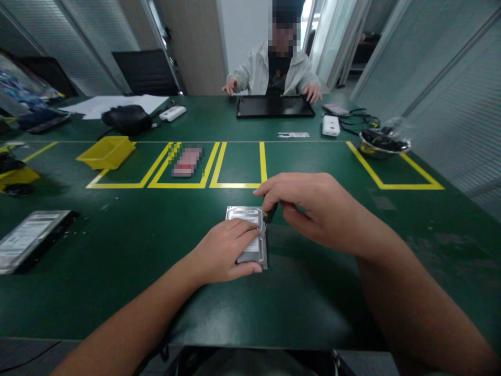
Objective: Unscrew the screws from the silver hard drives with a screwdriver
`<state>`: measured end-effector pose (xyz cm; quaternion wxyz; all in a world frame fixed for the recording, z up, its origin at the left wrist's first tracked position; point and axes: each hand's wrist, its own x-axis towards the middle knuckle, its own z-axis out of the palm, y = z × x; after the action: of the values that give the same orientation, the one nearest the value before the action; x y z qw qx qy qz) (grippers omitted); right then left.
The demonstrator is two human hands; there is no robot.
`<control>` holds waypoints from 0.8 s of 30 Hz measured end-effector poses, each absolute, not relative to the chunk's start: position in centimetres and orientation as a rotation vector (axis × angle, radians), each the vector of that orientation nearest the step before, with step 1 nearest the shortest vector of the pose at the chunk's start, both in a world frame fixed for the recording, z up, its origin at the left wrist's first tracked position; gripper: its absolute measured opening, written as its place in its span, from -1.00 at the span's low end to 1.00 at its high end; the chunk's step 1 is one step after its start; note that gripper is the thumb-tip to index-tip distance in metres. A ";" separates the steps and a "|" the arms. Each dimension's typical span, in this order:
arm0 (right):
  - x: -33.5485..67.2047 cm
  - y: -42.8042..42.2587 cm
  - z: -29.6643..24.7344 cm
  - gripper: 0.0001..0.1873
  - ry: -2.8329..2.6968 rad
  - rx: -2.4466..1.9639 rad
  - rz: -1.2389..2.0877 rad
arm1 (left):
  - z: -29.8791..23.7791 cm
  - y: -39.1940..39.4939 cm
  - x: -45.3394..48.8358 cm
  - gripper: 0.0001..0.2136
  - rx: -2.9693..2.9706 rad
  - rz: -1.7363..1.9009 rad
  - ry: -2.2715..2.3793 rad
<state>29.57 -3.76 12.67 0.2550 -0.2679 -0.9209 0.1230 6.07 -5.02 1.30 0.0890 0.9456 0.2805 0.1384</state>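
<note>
A silver hard drive (250, 256) with a white label lies flat on the green table in front of me. My left hand (230, 250) lies across it, holding it down, with fingers over its top and the thumb by its near edge. Pinched in the fingers of my right hand (309, 206) is a screwdriver (270, 211) with a short dark handle and a yellow mark. It meets the drive's upper right edge; its tip is hidden. A second, larger hard drive (31, 237) rests at the left.
Yellow tape outlines mark the table, with a yellow bin (107, 153) and a blurred pink item (188, 162) among them. A metal bowl (385, 143) of dark parts stands at the right. Opposite, a person (254, 68) has both hands by a black panel (276, 106).
</note>
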 end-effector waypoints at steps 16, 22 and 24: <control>29.8 -3.8 13.0 -0.67 -2.514 -0.722 0.289 | 1.3 -5.1 6.0 -0.37 2.815 0.421 0.840; 29.6 -3.7 12.8 -0.73 -2.502 -0.791 0.255 | 1.4 -5.1 6.0 -0.35 2.814 0.410 0.839; 29.6 -3.7 12.7 -0.75 -2.499 -0.816 0.222 | 1.5 -5.1 6.0 -0.35 2.813 0.406 0.845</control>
<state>29.56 -3.69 12.68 0.2489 -0.2996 -0.9174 0.0815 6.03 -5.12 1.45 0.0882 0.9450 0.2838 0.1363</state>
